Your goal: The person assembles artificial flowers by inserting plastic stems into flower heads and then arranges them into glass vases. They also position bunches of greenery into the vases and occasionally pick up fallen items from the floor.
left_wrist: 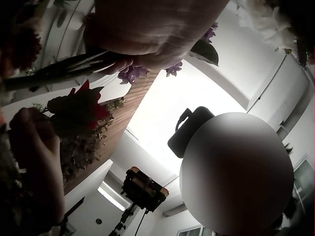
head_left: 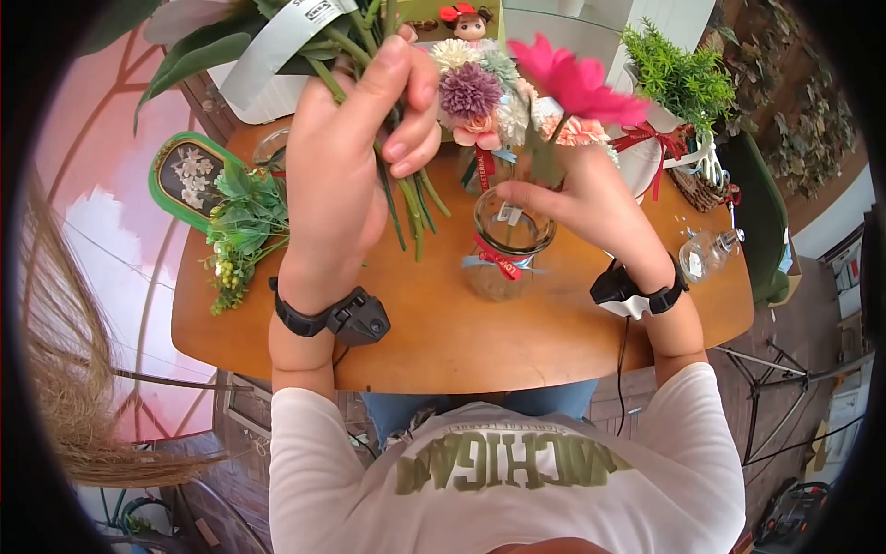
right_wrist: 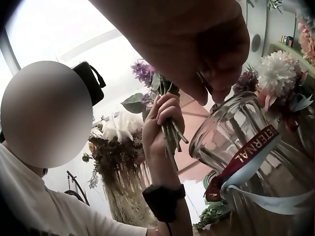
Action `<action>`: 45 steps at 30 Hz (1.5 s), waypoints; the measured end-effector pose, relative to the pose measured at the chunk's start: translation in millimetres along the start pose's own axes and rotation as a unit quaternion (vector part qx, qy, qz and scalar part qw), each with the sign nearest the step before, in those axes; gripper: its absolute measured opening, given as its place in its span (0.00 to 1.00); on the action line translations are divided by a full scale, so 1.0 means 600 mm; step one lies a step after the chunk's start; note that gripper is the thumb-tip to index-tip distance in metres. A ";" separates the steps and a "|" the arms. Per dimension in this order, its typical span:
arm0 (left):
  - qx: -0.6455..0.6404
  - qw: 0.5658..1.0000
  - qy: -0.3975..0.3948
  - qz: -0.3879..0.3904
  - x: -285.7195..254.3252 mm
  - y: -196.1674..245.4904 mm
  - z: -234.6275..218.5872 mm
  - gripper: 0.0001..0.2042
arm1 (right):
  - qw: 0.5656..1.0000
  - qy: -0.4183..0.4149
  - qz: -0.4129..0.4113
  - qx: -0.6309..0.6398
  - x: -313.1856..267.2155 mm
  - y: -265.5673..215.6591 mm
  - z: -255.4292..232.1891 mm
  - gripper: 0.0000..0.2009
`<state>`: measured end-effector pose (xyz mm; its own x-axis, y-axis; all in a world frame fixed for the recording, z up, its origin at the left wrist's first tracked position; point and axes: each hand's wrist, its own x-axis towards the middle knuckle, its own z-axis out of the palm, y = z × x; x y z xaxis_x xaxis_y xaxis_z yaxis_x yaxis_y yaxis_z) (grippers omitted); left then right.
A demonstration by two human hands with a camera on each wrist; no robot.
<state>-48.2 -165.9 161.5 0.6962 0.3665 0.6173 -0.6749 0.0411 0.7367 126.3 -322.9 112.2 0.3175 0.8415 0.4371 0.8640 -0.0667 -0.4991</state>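
Observation:
My left hand (head_left: 346,157) is raised over the table and grips a bunch of green stems (head_left: 415,208) carrying a white paper tag (head_left: 288,42). Purple blossoms (right_wrist: 142,73) top that bunch in the right wrist view. Between the fingers of my right hand (head_left: 591,198) is a bright pink flower (head_left: 581,85), its head upright and its stem mostly hidden by the hand. Below the right hand stands a clear glass vase (head_left: 498,284), tied with a red and light blue ribbon (right_wrist: 246,157). The right fingertips are close over its rim.
Behind the vase is a mixed bouquet (head_left: 472,92). Leafy sprigs (head_left: 245,226) and a green-framed picture (head_left: 157,194) lie at the left. On the right are a clear glass bottle (head_left: 703,257), a wicker basket (head_left: 697,189) and a green potted plant (head_left: 683,78).

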 end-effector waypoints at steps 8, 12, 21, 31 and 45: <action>-0.001 1.000 -0.024 -0.008 -0.017 0.016 0.018 0.15 | 0.997 -0.019 0.035 -0.063 -0.008 -0.037 -0.041 0.20; -0.062 0.995 -0.076 -0.032 -0.029 0.014 0.027 0.15 | 0.996 -0.052 0.061 0.034 -0.019 -0.039 -0.074 0.17; 0.041 0.978 -0.089 -0.184 -0.029 -0.032 0.053 0.12 | 0.885 0.058 -0.033 0.460 -0.054 -0.066 -0.089 0.11; 0.196 0.945 -0.166 -0.202 -0.037 -0.050 0.061 0.13 | 0.945 0.104 0.056 0.305 -0.057 -0.097 -0.077 0.09; -0.027 0.984 -0.123 -0.127 -0.039 -0.065 0.064 0.20 | 0.922 0.191 -0.022 0.335 -0.052 -0.076 -0.044 0.04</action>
<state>-28.6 -212.1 128.8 0.8773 0.1031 0.4687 -0.4796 0.1531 0.8641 87.3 -360.0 141.2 0.5136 0.5766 0.6354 0.4847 0.4161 -0.7694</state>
